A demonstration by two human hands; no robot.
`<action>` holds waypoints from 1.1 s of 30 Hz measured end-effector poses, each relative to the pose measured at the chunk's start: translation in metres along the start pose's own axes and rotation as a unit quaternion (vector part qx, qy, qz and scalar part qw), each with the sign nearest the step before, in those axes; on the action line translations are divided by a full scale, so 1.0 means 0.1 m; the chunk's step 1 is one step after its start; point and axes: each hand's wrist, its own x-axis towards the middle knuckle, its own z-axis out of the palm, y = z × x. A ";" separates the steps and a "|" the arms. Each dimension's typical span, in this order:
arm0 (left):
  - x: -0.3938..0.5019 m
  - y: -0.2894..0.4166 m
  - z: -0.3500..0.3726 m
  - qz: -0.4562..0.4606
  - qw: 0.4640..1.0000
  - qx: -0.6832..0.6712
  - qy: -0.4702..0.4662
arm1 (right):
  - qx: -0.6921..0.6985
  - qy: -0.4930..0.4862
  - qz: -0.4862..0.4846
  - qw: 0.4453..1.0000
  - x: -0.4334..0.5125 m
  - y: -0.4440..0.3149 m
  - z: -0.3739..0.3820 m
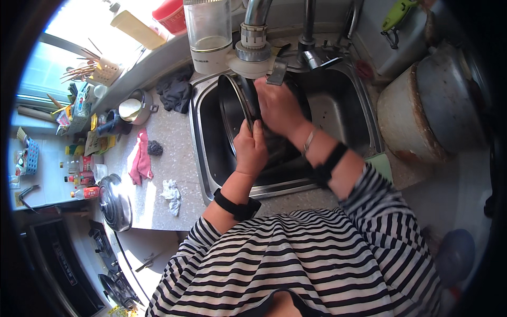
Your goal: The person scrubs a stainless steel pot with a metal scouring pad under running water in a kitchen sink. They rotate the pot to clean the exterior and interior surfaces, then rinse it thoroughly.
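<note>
Over the stainless steel sink (201, 158), my left hand (251, 149) grips the near rim of a dark round pan (231, 107), which is tilted up on its edge. My right hand (279, 105) is at the pan's other face, blurred, with its fingertips partly hidden behind a faucet fitting; whether it holds anything cannot be made out. Another dark round shape lies under and behind that hand in the basin. Above the pan hangs the white and metal faucet attachment (251, 59).
Large worn pots (400, 111) stand right of the sink. On the left counter lie a dark cloth (174, 90), a pink cloth (141, 158), a scouring pad (155, 147), crumpled tissue (171, 196) and a pot lid (115, 202). A clear container (210, 43) stands behind the sink.
</note>
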 end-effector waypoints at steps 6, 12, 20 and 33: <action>0.02 -0.03 -0.01 -0.021 1.000 -0.001 -0.007 | 0.018 0.061 0.068 0.996 -0.21 -0.13 -0.10; 0.05 -0.03 -0.03 -0.007 1.000 0.019 -0.018 | -0.019 0.054 0.060 0.997 -0.04 0.01 -0.01; 0.04 -0.05 -0.03 -0.004 1.000 -0.003 -0.011 | 0.023 -0.049 0.056 0.997 0.08 0.02 -0.07; 0.03 -0.02 -0.04 -0.021 0.999 -0.028 -0.010 | 0.157 -0.028 0.035 0.987 -0.11 -0.10 -0.22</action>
